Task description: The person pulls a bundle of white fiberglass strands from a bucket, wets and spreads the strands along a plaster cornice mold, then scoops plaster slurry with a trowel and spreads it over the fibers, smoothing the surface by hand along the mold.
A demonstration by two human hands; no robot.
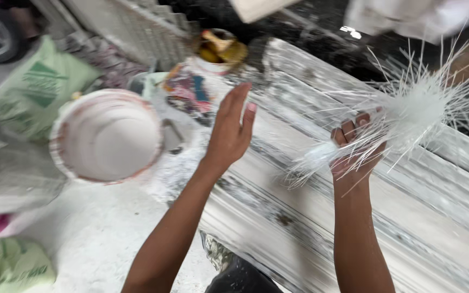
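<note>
Right hand around white fibre bundle

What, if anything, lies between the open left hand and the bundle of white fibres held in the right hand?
Nothing visible. The left hand is open in mid-air, and only the plaster-streaked white slab shows below the gap to the fibre bundle gripped by the right hand.
</note>
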